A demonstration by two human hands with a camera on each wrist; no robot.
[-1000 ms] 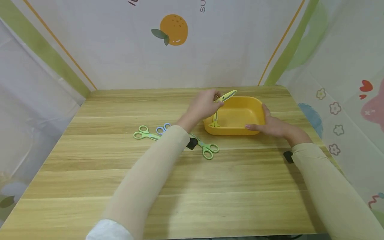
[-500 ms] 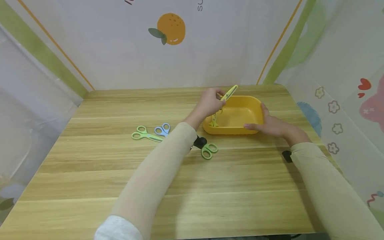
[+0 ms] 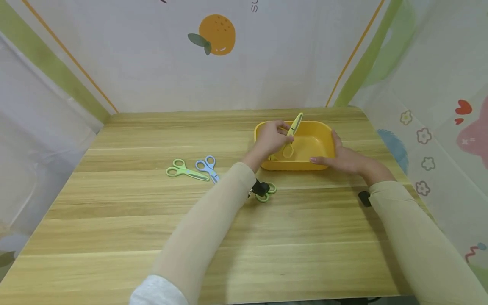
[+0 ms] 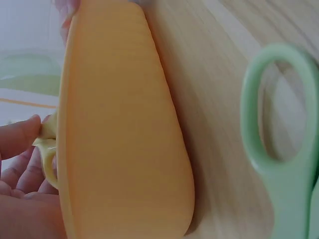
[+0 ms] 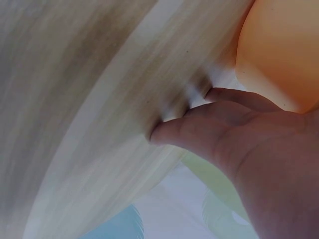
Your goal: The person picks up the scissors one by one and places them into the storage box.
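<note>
My left hand point(image 3: 271, 136) pinches yellow scissors point(image 3: 294, 126) over the left part of a yellow plastic bin point(image 3: 297, 166). The blade end points up and away, and a handle loop hangs down inside the bin. In the left wrist view, thumb and fingers hold the scissors point(image 4: 48, 159) just beyond the bin's rim point(image 4: 64, 114). Part of another yellow pair of scissors point(image 3: 273, 157) shows in the bin's left end, mostly hidden by the left hand. My right hand point(image 3: 347, 160) holds the bin's right end, thumb over the front rim, fingers along the side.
Left of the bin lie green scissors point(image 3: 187, 170) and blue scissors point(image 3: 207, 168). A second green pair point(image 3: 271, 187) is partly covered by the left wrist and its black camera point(image 3: 261, 188). The wooden table point(image 3: 305, 237) meets printed curtains at the back and sides.
My left hand has moved slightly right and lower over the bin. The yellow scissors have turned more upright, handle now down in the bin. The right hand stays on the bin.
</note>
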